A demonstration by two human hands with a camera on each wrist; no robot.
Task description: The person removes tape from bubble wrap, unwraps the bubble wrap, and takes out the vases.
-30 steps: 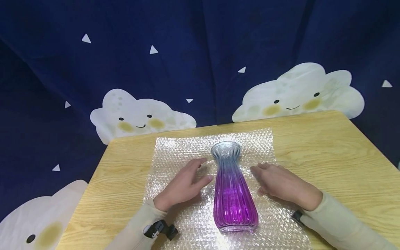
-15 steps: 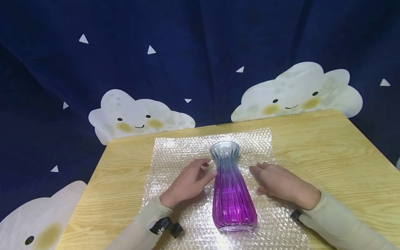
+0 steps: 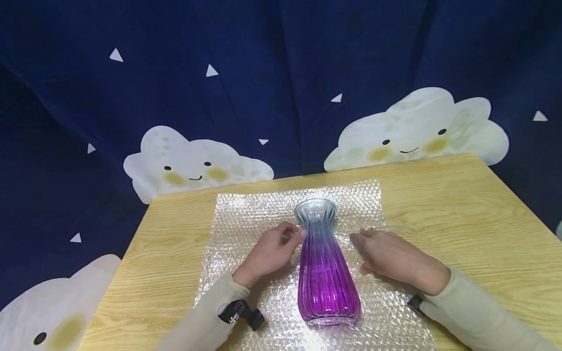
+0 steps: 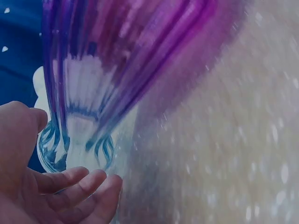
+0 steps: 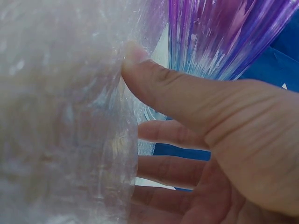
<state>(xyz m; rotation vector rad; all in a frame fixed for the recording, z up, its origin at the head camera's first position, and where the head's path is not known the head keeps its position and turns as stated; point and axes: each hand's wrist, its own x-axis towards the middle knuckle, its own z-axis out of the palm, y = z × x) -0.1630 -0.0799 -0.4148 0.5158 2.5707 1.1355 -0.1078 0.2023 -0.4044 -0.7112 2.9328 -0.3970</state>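
A ribbed glass vase [image 3: 328, 278], clear blue at the neck and purple toward the base, lies on a sheet of bubble wrap [image 3: 250, 209] with its mouth away from me. My left hand [image 3: 270, 251] is beside the vase's neck, thumb near or touching the glass. In the left wrist view, its bent fingers [image 4: 77, 191] lie close to the neck, not closed round it. On the vase's other side, my right hand [image 3: 395, 258] rests on the bubble wrap, apart from the glass. The right wrist view shows its thumb [image 5: 159, 86] and fingertips against the wrap.
Under the wrap is a wooden table [image 3: 448, 209], whose far edge meets a dark blue curtain [image 3: 246, 58] printed with smiling clouds. Black wrist straps [image 3: 239, 312] sit on both sleeves.
My left hand has moved right and slightly forward, up to the vase's neck, with its thumb and fingers drawing closer together. The right hand and the vase have stayed put.
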